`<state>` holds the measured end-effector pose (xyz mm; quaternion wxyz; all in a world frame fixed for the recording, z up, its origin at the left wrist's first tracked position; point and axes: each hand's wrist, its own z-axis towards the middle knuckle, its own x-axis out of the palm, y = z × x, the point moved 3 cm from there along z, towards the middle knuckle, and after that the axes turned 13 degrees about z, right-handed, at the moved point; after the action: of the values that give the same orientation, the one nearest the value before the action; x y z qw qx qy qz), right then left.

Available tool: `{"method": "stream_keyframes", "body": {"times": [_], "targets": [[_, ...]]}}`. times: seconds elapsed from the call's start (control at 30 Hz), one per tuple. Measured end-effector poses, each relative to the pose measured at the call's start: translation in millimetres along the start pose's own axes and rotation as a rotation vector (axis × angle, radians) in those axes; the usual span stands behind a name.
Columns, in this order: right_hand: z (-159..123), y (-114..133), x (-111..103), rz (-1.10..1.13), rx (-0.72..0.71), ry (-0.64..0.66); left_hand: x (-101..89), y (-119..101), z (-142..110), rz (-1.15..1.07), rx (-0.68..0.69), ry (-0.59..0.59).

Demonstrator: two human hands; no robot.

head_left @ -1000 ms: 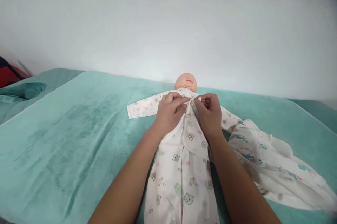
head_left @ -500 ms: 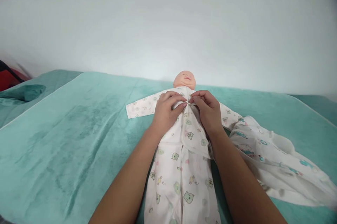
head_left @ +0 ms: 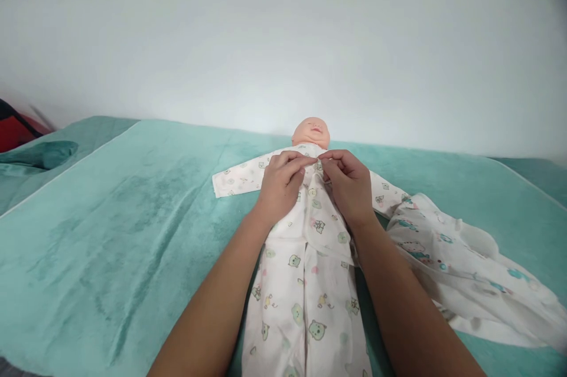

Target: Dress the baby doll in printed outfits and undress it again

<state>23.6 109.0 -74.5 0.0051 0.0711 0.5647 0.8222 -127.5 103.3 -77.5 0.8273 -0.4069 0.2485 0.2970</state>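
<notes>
A baby doll [head_left: 311,130] lies on its back, dressed in a white jacket [head_left: 316,211] and matching trousers [head_left: 305,312] printed with green bears. Over the upper chest, my left hand [head_left: 283,185] and my right hand [head_left: 348,185] meet at their fingertips. Between them is a thin white cloth tie [head_left: 328,182] on the jacket's front, mostly hidden by the fingers. My right thumb and forefinger pinch at it. My left forefinger reaches across to the same spot, its thumb curled beneath. Both sleeves of the jacket spread outward.
A white garment with teal prints [head_left: 460,265] lies crumpled to the right, against the doll's sleeve end. Under everything is a teal plush cover [head_left: 133,235]. Behind the doll's head rises a white wall [head_left: 221,58]. Something red and black [head_left: 18,129] sits at the left edge.
My fingertips have moved slightly up the chest, toward the doll's neck. My left thumb has drawn back and down from the tie. The doll and the garment lie as before.
</notes>
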Motion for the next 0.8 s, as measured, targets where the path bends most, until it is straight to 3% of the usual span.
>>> {"method": "stream_keyframes", "body": {"times": [0.17,0.37,0.53,0.8], "targets": [[1,-4,-7,0.074,-0.018,-0.24,-6.8,-2,-1,-0.119,-0.026,-0.023],[2,1,-7,0.17,-0.113,-0.309,-19.4,-4,-5,-0.196,-0.029,0.264],[-3,4,-1,0.128,-0.055,-0.161,-19.6,-1,-6,-0.211,0.021,0.338],[-4,8,4,-0.138,-0.11,0.145,-14.3,-4,-7,-0.188,-0.014,0.269]]}}
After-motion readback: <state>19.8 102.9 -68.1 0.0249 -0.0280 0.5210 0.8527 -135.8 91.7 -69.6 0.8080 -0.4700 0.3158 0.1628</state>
